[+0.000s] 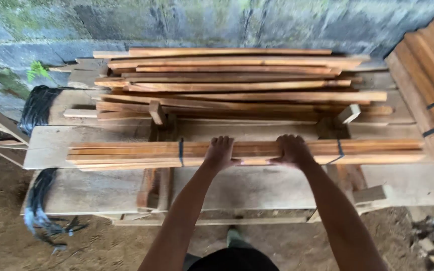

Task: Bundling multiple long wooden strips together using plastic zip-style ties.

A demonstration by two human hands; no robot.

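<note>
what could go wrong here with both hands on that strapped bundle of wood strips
1. Both the left hand and right hand press near the middle of the bundle of wood strips, so its long ends might tip or swing if lifted.
2. Only two black straps bind it; strips could slide out lengthwise.
3. The loose stack of strips behind lies uneven and might shift if bumped, and bare fingers risk splinters.

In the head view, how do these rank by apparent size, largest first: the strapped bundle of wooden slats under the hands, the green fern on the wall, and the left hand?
1. Strapped bundle of wooden slats, by far the widest.
2. Left hand.
3. Green fern, slightly smaller than the hand, though it is farther from the camera, so this order is unsure.
</note>
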